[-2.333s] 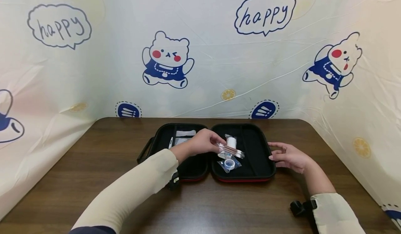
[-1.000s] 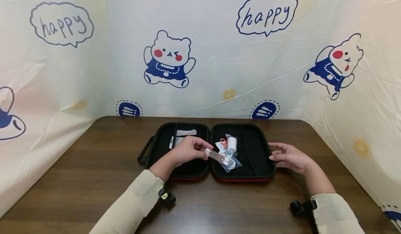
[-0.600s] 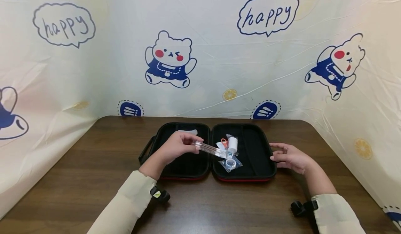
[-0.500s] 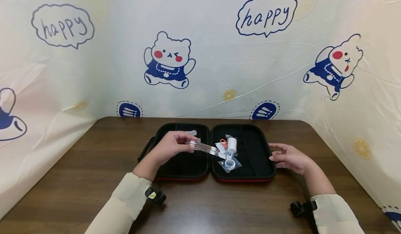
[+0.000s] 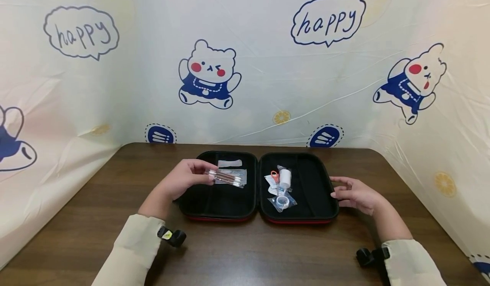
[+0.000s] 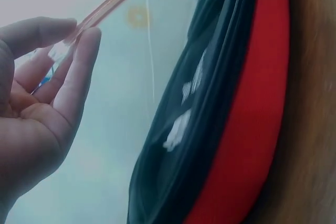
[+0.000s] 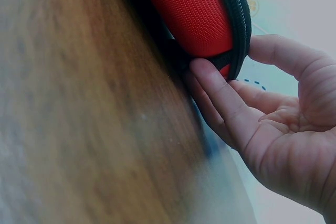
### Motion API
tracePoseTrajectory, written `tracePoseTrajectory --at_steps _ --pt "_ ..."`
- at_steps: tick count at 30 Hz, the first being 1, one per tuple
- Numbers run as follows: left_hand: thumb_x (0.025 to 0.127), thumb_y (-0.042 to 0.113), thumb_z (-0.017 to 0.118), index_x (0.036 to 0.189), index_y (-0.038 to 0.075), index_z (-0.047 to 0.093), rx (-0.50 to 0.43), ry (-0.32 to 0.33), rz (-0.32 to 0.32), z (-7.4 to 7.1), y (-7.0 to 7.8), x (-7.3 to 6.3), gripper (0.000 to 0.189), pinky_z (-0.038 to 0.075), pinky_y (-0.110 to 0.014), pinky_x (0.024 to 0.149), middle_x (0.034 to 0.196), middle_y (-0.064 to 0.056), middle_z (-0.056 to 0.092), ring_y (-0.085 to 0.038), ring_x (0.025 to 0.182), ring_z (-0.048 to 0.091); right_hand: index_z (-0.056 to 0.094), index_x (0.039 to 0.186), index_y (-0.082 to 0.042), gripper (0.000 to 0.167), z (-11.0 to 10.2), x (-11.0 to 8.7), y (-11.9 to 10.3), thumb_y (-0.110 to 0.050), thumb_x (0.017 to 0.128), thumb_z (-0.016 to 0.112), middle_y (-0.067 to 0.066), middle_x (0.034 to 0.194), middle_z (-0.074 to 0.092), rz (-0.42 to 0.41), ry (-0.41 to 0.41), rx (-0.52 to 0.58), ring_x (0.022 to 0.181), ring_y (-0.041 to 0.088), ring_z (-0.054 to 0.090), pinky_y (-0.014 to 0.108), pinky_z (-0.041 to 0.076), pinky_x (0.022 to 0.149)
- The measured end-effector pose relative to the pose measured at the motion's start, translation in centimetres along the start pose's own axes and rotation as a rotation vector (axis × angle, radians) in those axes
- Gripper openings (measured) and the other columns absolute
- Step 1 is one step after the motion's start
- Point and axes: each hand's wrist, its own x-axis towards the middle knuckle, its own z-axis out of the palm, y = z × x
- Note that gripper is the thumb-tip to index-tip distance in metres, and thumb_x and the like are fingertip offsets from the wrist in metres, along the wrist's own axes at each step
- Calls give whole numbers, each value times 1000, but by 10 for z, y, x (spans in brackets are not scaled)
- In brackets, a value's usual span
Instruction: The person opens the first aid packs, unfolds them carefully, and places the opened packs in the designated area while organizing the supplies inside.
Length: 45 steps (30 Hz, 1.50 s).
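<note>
My left hand [image 5: 177, 183] pinches one end of a clear packet of cotton swabs [image 5: 228, 178] between thumb and fingers. The swabs point right, over the left half of an unzipped black case [image 5: 229, 203]. In the left wrist view the packet [image 6: 113, 1] rises beyond the fingertips, beside the case's red shell [image 6: 247, 108]. At the case's right end, my right hand [image 5: 357, 197] holds the edge. The right wrist view shows its fingers [image 7: 223, 95] against the underside and one digit at the zip rim, on the red shell [image 7: 191, 11].
In the right half lie orange-handled scissors [image 5: 274, 175], a white bandage roll [image 5: 285, 178] in clear wrap and a bagged roll of tape [image 5: 282, 201]. A white strip [image 5: 229, 163] sits in the left half's pocket. The brown table [image 5: 245, 252] meets a printed curtain [image 5: 260, 64] behind.
My left hand has carried the swab packet leftward, from above the right half of the case to above the left half. The right hand stays at the right edge.
</note>
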Motion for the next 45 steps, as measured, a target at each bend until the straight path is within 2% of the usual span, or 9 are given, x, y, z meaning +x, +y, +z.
tracePoseTrajectory --at_steps 5,8,11,17,22,30,35,40,45 --pt "87 9 73 119 -7 65 14 -1 -9 -17 -8 -3 37 56 -32 83 108 -18 65 -28 89 62 11 150 10 75 1 0 0 -6 95 60 20 122 60 3 4 -1 101 22 64 41 53 90" --pt "86 12 74 117 -4 67 48 14 -17 -26 -11 -5 35 54 -31 73 104 -17 66 -27 85 59 11 150 9 76 1 0 0 -6 95 60 20 122 59 4 6 -4 101 22 64 41 53 90" --pt "86 12 75 116 -2 68 60 27 -31 -35 -15 -8 34 52 -34 68 101 -15 67 -26 83 59 11 150 10 75 2 0 0 -6 95 60 21 122 59 3 7 -6 101 22 64 41 53 90" --pt "85 8 75 115 -7 67 45 35 -54 -51 -23 -13 34 55 -34 81 101 -14 68 -24 85 61 11 150 10 75 2 -1 -1 -7 95 60 21 122 59 5 2 -13 101 22 63 40 53 90" --pt "85 13 76 114 -3 68 99 56 -95 -64 -26 -20 34 53 -34 84 101 -13 68 -26 88 61 11 149 11 74 1 -1 -2 -7 96 59 19 120 60 9 3 -19 100 21 63 40 53 90" --pt "82 14 80 114 -2 69 149 112 -161 -83 -34 -30 38 51 -32 84 98 -11 70 -24 88 61 11 149 12 73 0 -1 -1 -6 96 58 17 118 61 0 -4 -12 99 20 64 39 54 89" --pt "81 13 80 112 -2 70 196 96 -196 -87 -39 -32 36 47 -35 86 98 -11 71 -25 90 59 11 149 12 74 0 -1 0 -6 96 59 17 119 61 2 -1 -15 100 20 63 38 53 90" --pt "82 10 78 108 -1 72 257 50 -185 -84 -40 -30 29 47 -36 82 96 -11 72 -25 88 57 12 149 12 73 0 -1 0 -7 96 59 17 120 60 6 2 -20 101 21 63 39 53 90" --pt "83 8 77 106 0 74 274 29 -175 -78 -42 -24 25 50 -36 78 95 -11 72 -26 85 57 12 149 12 73 -1 0 0 -7 97 58 16 120 60 2 -4 -21 101 21 63 38 53 90"
